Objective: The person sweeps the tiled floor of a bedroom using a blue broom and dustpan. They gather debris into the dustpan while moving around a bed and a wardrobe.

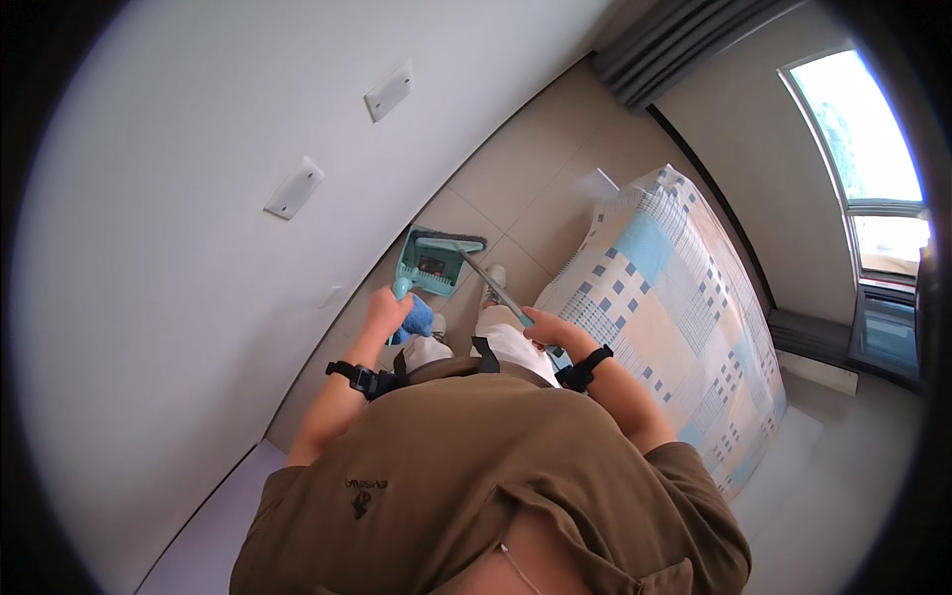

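Dustpan [426,270], teal, sits on the tiled floor [516,188] by the wall; long axis runs away from the wearer, mouth probably facing away too, small in view. Broom [496,286] to its right: head crosswise over the pan's far end, pole slanting back down-right. Left hand [390,310] closed round the dustpan handle, forearm angled up-right. Right hand [548,328] wrapped round the pole, forearm up-left. White wall [198,248] left, patchwork-covered bed [654,297] right, window [853,129] far right.

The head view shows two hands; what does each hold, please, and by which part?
Left hand: teal dustpan, by its handle. Right hand: broom, by its pole. Whether the blue item is held is unclear.
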Available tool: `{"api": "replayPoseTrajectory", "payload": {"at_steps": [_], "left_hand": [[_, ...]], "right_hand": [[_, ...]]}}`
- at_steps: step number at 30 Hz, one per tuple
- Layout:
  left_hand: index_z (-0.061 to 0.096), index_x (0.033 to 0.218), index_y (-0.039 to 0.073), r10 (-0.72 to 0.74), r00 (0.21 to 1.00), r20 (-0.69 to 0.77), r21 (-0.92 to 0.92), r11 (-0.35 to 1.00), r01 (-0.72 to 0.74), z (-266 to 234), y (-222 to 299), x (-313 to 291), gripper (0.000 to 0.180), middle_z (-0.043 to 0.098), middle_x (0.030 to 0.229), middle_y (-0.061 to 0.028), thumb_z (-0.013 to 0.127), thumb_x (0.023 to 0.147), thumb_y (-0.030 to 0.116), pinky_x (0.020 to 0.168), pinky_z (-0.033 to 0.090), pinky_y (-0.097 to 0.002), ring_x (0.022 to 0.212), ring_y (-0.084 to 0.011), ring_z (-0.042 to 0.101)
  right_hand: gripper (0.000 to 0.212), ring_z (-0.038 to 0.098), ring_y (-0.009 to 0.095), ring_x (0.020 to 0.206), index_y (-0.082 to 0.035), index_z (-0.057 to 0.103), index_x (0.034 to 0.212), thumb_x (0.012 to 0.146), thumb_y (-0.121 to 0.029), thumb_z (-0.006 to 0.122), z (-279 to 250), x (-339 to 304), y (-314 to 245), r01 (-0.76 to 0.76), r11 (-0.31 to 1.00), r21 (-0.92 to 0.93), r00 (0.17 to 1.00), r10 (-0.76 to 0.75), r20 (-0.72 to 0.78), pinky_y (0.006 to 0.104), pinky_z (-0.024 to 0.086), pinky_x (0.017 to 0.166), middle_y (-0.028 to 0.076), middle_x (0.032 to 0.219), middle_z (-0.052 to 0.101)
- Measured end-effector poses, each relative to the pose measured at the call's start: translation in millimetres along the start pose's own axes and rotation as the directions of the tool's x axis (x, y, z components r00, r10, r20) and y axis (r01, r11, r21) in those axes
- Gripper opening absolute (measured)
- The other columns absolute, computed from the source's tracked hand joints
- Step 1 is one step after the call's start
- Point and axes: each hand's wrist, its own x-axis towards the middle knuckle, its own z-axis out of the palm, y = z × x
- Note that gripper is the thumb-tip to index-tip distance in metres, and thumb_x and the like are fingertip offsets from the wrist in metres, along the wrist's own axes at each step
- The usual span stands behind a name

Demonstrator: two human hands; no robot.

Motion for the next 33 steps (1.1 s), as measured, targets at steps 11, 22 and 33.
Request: {"api": "replayPoseTrajectory", "payload": {"at_steps": [11,22,33], "left_hand": [[0.056,0.082,-0.004,0.146,0.97,0.193,0.05,0.986,-0.158,-37.6,-11.1,5.5,0.032,0.058,0.079,-0.0231,0.053,0.069,0.025,0.068,0.044,-0.0402,0.076,-0.036,0.057],[0.056,0.082,-0.001,0.21,0.918,0.337,0.117,0.958,-0.262,-25.0,29.0,5.3,0.027,0.058,0.079,-0.0222,0.052,0.071,0.023,0.067,0.044,-0.0401,0.076,-0.0362,0.056],[0.056,0.076,-0.003,0.202,0.921,0.333,0.113,0.961,-0.252,-4.2,49.0,21.3,0.024,0.057,0.073,-0.022,0.052,0.07,0.02,0.062,0.044,-0.039,0.069,-0.0359,0.056]], "right_hand": [[0.059,0.042,0.01,0.045,-0.013,0.028,0.13,0.076,-0.01,0.051,12.7,-67.9,14.4,-0.042,0.812,0.582,0.981,0.145,-0.132,0.0248,0.033,0.036,0.003,0.06,0.047],[0.061,0.043,0.01,0.044,-0.015,0.022,0.131,0.076,-0.007,0.047,-20.7,-41.8,58.2,0.049,0.635,0.771,0.928,0.256,-0.27,0.0251,0.034,0.037,0.002,0.058,0.045],[0.053,0.05,0.018,0.046,0.004,0.03,0.121,0.072,-0.007,0.046,16.8,-52.0,72.0,-0.05,0.909,0.414,0.965,0.15,-0.214,0.0311,0.039,0.04,0.009,0.057,0.052]]}}
